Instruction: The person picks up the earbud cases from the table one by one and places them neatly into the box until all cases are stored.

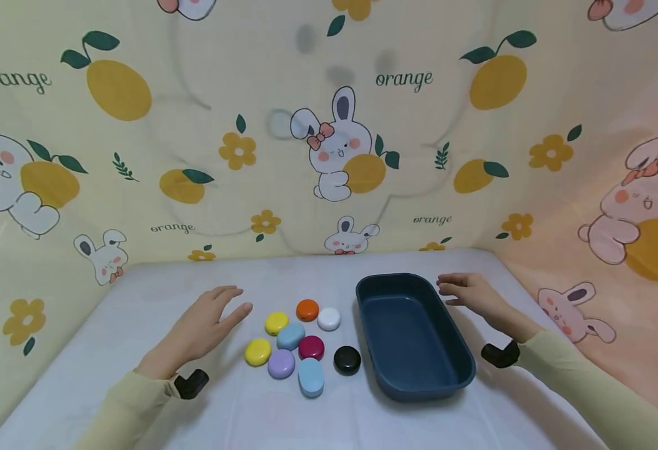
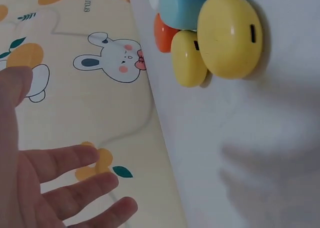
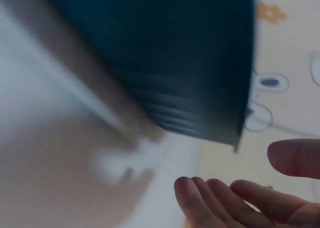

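Several glossy rounded pieces lie in a loose group mid-table: yellow pieces (image 1: 258, 352), an orange piece (image 1: 307, 310), a white piece (image 1: 329, 319), blue pieces (image 1: 311, 377), a dark red piece (image 1: 311, 348), a purple piece (image 1: 281, 364) and a black piece (image 1: 347, 360). Up close in the left wrist view, one yellow piece (image 2: 227, 38) has a small dark slot. To the left of the group, my left hand (image 1: 202, 325) hovers with fingers relaxed, holding nothing. An empty dark blue tray (image 1: 413, 337) stands right of the pieces. Beside its far right rim, my right hand (image 1: 483, 306) holds nothing, fingers extended.
A white cloth (image 1: 194, 419) covers the table. Behind and at both sides hangs a patterned curtain (image 1: 284, 62) with rabbits and oranges. Dark wrist mounts (image 1: 192, 384) sit on both sleeves.
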Available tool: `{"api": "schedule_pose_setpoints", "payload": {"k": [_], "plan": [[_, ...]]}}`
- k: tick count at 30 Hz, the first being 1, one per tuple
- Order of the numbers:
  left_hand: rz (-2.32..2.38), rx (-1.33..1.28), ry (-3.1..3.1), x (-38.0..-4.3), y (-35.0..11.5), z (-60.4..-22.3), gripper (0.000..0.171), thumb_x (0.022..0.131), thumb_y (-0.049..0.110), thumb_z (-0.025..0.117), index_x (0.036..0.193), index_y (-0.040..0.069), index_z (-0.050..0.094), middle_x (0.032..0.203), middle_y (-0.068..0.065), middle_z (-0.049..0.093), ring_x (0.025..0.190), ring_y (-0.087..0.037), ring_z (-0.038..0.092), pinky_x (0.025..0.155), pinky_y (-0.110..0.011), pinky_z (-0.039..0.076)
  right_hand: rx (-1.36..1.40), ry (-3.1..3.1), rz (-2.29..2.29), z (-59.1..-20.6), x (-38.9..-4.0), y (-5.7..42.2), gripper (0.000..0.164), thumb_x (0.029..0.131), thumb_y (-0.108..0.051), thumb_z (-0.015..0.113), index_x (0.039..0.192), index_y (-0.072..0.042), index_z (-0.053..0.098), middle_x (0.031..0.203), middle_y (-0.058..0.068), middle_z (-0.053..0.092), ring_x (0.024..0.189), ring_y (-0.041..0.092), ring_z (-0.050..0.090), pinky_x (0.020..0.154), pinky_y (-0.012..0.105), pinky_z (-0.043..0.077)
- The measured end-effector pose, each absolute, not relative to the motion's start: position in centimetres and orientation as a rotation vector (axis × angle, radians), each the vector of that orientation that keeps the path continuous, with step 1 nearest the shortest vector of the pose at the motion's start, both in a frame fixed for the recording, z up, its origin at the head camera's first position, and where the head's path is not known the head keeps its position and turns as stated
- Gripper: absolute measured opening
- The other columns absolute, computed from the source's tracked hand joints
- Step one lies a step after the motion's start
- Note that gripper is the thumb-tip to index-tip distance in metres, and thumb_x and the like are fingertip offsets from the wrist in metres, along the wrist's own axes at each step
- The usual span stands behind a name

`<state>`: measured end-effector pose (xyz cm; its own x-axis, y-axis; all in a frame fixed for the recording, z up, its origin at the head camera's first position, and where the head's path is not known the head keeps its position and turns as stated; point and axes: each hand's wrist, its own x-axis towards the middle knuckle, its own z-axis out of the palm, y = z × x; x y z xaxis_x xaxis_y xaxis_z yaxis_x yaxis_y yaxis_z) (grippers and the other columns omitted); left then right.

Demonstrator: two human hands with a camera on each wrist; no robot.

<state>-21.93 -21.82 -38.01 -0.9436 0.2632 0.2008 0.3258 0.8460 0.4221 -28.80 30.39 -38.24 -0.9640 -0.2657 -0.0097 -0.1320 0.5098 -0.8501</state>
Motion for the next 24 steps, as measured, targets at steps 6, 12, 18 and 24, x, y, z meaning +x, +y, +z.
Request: {"api": "schedule_pose_setpoints", "payload": {"k": [6, 12, 18, 24], "plan": [[-0.745, -0.469, -2.912, -21.0, -21.8, -38.5, 0.076, 0.097, 0.066, 0.038, 0.14, 0.005, 0.051, 0.145, -0.019, 0.045, 0.134, -0.041, 0.038, 0.105, -0.061, 0.031, -0.321, 2.47, -1.541, -39.4, -27.9, 30.5, 0.047, 0.103, -0.014, 0.05, 0.139, 0.016, 0.041, 0.134, 0.031, 0.051, 0.113, 0.033, 0.059, 0.085, 0.038, 0.055], [-0.752, -0.465, -2.901, -20.9, -21.7, -38.6, 0.073, 0.098, 0.063, 0.039, 0.139, 0.004, 0.052, 0.144, -0.017, 0.046, 0.133, -0.04, 0.04, 0.106, -0.06, 0.032, -0.276, 2.502, -1.494, -39.7, -27.6, 29.8, 0.046, 0.103, -0.017, 0.052, 0.138, 0.011, 0.046, 0.129, 0.024, 0.058, 0.108, 0.028, 0.06, 0.082, 0.037, 0.054], [-0.805, -0.473, -2.907, -20.6, -21.7, -38.5, 0.07, 0.099, 0.061, 0.041, 0.139, 0.005, 0.052, 0.144, -0.016, 0.046, 0.133, -0.04, 0.04, 0.105, -0.06, 0.031, -0.273, 2.555, -1.467, -40.1, -27.2, 29.8, 0.046, 0.102, -0.018, 0.054, 0.138, 0.01, 0.047, 0.128, 0.023, 0.059, 0.109, 0.028, 0.059, 0.079, 0.034, 0.054], [-0.876, -0.507, -2.931, -20.7, -21.7, -38.8, 0.067, 0.099, 0.059, 0.041, 0.139, 0.006, 0.053, 0.141, -0.015, 0.049, 0.13, -0.037, 0.044, 0.104, -0.058, 0.035, -0.249, 2.611, -1.429, -40.0, -26.5, 29.6, 0.045, 0.102, -0.017, 0.055, 0.138, 0.009, 0.048, 0.126, 0.023, 0.059, 0.107, 0.029, 0.058, 0.078, 0.034, 0.053]]}}
